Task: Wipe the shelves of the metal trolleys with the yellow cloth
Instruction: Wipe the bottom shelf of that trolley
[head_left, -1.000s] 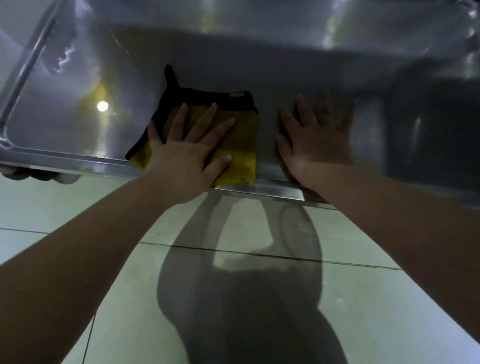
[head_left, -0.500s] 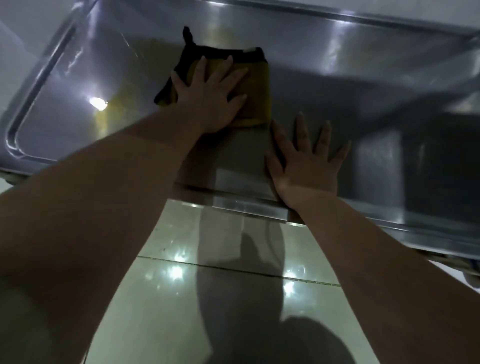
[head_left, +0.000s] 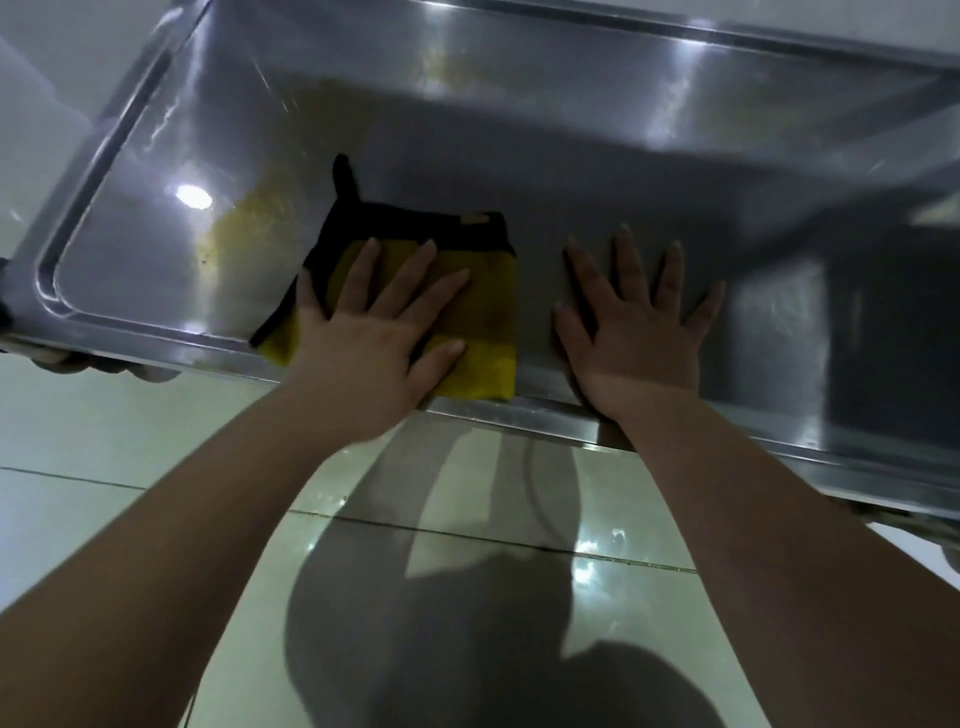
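A folded yellow cloth (head_left: 488, 332) with a black border and a black loop lies flat on the metal trolley shelf (head_left: 597, 171), close to its near rim. My left hand (head_left: 374, 338) presses on the cloth with straight, spread fingers. To the right of the cloth, my right hand (head_left: 639, 332) rests flat on the bare shelf with fingers spread, its heel at the near rim.
The shelf has a raised rim (head_left: 78, 218) with a rounded corner at the left. A ceiling light reflects at the shelf's left part (head_left: 193, 196). Glossy tiled floor (head_left: 104, 447) lies below, with my shadow on it. A dark reflection covers the shelf's right side (head_left: 893, 332).
My left hand has pulled the cloth back from the far part of the shelf toward the near rim. My right hand has stayed flat on the shelf.
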